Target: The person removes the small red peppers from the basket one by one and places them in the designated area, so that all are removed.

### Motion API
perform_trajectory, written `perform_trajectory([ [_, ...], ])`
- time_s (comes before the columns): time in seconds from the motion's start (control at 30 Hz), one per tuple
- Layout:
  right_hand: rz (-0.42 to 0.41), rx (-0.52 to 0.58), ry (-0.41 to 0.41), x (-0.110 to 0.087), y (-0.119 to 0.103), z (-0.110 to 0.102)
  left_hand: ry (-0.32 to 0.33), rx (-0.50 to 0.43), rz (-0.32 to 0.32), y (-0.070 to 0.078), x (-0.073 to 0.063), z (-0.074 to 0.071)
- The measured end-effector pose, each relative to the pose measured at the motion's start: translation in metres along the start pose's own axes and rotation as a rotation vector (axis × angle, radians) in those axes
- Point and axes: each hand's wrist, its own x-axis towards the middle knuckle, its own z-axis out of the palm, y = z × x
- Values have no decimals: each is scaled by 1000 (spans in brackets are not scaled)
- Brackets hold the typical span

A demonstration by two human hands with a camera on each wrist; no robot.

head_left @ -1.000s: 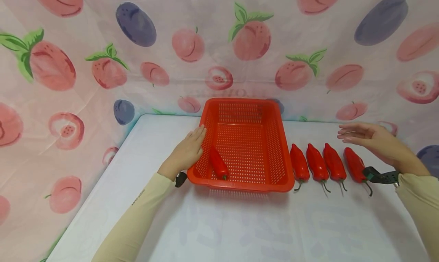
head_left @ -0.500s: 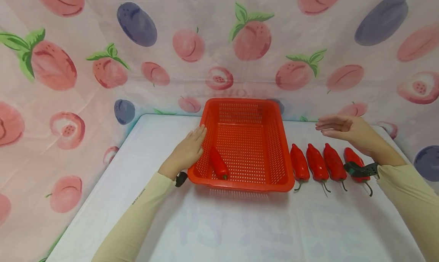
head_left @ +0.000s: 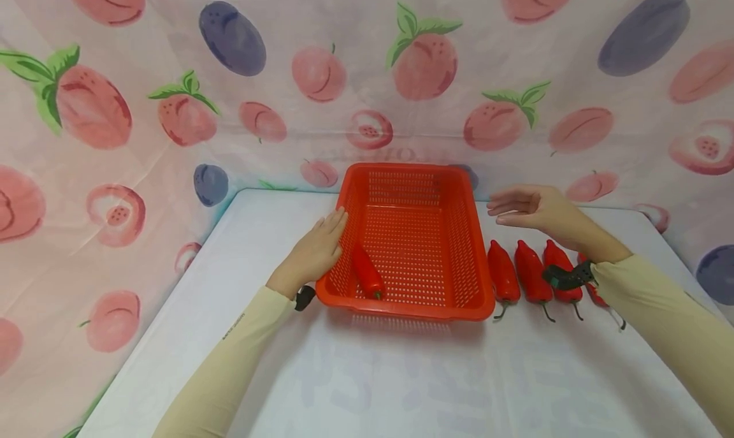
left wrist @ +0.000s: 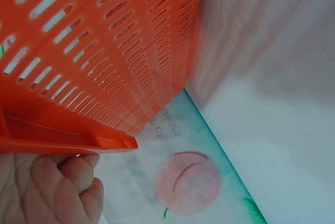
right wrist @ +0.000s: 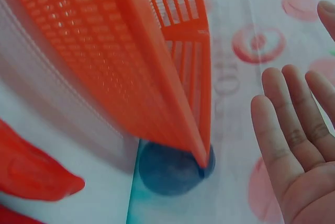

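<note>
A red plastic basket point(head_left: 401, 312) with slotted walls stands in the middle of the table, and one red pepper point(head_left: 367, 273) lies inside it at the near left. My left hand point(head_left: 309, 252) rests against the basket's left rim with its fingers extended. In the left wrist view, part of that hand point(left wrist: 52, 187) shows below the rim. My right hand point(head_left: 533, 210) is raised just right of the basket, its fingers loosely extended and holding nothing. Several red peppers point(head_left: 533, 272) lie in a row beneath and nearer than it. The right forearm partly covers the rightmost pepper point(head_left: 585, 259).
The white table point(head_left: 390, 387) meets a fruit-printed cloth point(head_left: 229, 151) hanging behind and to the left. In the right wrist view, the basket's side wall point(right wrist: 104, 62) stands close to a pepper point(right wrist: 36, 169).
My right hand has moved leftward over the row of peppers to near the basket's right rim. The left hand, the basket and the peppers have stayed where they were.
</note>
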Motion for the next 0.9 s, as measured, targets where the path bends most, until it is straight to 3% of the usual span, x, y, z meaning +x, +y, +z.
perform_trajectory([
  [0.27,-6,-58,-84,20,-20,22,6,13,-1,-2,1,2],
  [0.43,-60,-81,-158,34,-27,35,2,6,-3,-1,1,1],
  [0.9,-49,13,-287,61,-38,82,25,-27,14,1,-2,-1],
])
